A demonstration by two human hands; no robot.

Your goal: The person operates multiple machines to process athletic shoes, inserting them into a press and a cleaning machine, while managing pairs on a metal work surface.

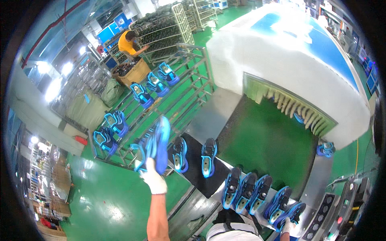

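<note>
A gloved left hand [154, 176], arm stretched forward, grips a blue shoe [157, 143] raised above the metal rack [177, 102]. The gloved right hand [288, 225] clasps another blue shoe [290, 214] at the conveyor's edge.

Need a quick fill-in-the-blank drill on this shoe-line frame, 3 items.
1. The left hand, in a white glove, holds up a pair of ____ shoes.
2. The right hand touches a shoe at the ____ end of the row of shoes.
3. The belt running into the white machine is ____.

Missing words: blue; right; green
</note>
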